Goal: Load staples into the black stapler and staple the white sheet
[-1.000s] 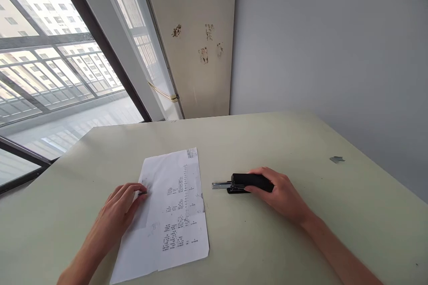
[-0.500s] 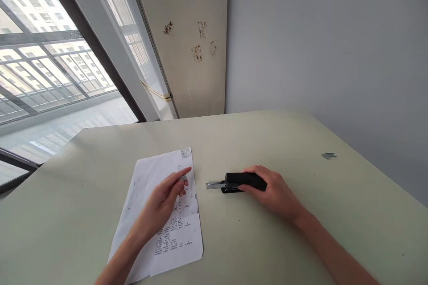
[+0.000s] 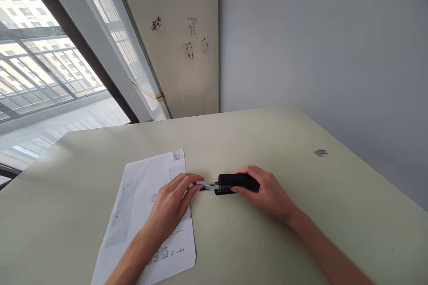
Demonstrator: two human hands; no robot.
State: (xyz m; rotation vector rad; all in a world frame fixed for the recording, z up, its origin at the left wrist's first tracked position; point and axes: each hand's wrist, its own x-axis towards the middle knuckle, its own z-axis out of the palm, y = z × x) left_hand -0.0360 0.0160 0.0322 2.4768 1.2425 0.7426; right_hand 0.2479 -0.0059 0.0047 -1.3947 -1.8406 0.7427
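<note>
A black stapler lies on the table with its metal staple tray slid out to the left. My right hand wraps round its rear end and keeps hold of it. At the tip of the tray, my left hand pinches a small silvery strip of staples between thumb and fingers. The strip is partly hidden by the fingertips and sits over the tray's end; whether it rests inside cannot be made out. Beneath my left hand and forearm are printed paper sheets.
The pale green table runs back to a grey wall and a stained panel. A small grey scrap lies at the right. Windows are at the left, beyond the table edge.
My left hand has moved right, from above the paper to the end of the staple tray, bringing the strip with it. My right hand still grips the stapler. The view has shifted slightly.
</note>
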